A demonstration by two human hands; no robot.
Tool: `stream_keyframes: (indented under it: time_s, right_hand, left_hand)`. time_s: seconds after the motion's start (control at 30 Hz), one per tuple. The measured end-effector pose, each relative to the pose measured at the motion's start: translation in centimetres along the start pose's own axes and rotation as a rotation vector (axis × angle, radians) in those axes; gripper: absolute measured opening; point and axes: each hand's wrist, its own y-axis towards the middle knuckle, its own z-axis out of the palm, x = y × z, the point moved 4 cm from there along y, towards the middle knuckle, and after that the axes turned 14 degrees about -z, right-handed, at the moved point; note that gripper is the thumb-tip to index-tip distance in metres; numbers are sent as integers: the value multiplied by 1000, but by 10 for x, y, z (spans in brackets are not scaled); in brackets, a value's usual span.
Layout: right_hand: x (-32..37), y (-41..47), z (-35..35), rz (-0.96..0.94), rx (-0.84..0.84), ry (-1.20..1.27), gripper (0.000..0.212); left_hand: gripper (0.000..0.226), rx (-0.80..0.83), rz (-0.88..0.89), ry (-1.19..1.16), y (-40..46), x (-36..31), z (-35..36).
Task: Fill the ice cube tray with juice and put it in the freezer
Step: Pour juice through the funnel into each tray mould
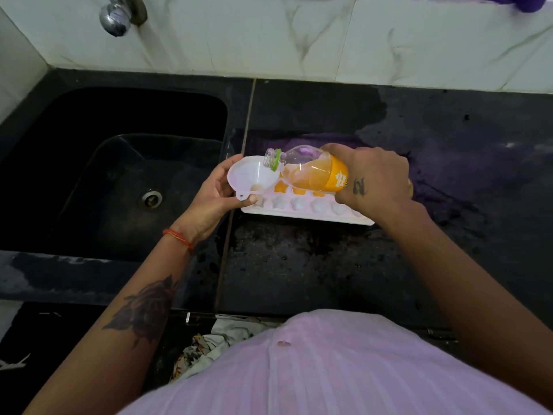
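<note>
A white ice cube tray [302, 209] with star-shaped cells lies on the black counter right of the sink. Its far row holds orange juice; the near row looks pale. My left hand [214, 194] holds a white plastic funnel [254, 178] over the tray's left end. My right hand [375, 178] grips a clear juice bottle [311, 172] with an orange label, tipped to the left so its open mouth sits over the funnel's bowl. Orange juice fills the lower part of the bottle. My right hand hides the tray's right end.
A black sink [119, 175] with a metal drain lies to the left, under a chrome tap [118, 16]. The black counter [299, 265] is wet and runs to the right. White marble wall tiles stand behind. A patterned cloth [209, 345] hangs at the counter's front edge.
</note>
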Motion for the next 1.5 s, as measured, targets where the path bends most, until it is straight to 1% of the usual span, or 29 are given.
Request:
stream_keyframes:
  time_s: [0.17, 0.6, 0.8, 1.03, 1.33, 1.5]
  right_hand:
    - [-3, 2, 0, -37, -39, -59, 60]
    - [0, 11, -2, -98, -54, -99, 56]
    - [1, 12, -3, -97, -54, -124, 56]
    - [0, 10, -6, -86, -62, -96, 55]
    - [0, 9, -4, -65, -53, -108, 61]
    - [-2, 8, -5, -76, -67, -108, 57]
  left_hand:
    - [80, 5, -12, -3, -2, -1, 2]
    - [85, 3, -21, -9, -5, -4, 1]
    - [85, 13, -25, -14, -5, -5, 1]
    - [86, 9, -22, -19, -5, -6, 1]
    - [81, 14, -12, -18, -5, -6, 2]
    - [82, 13, -7, -5, -4, -4, 2]
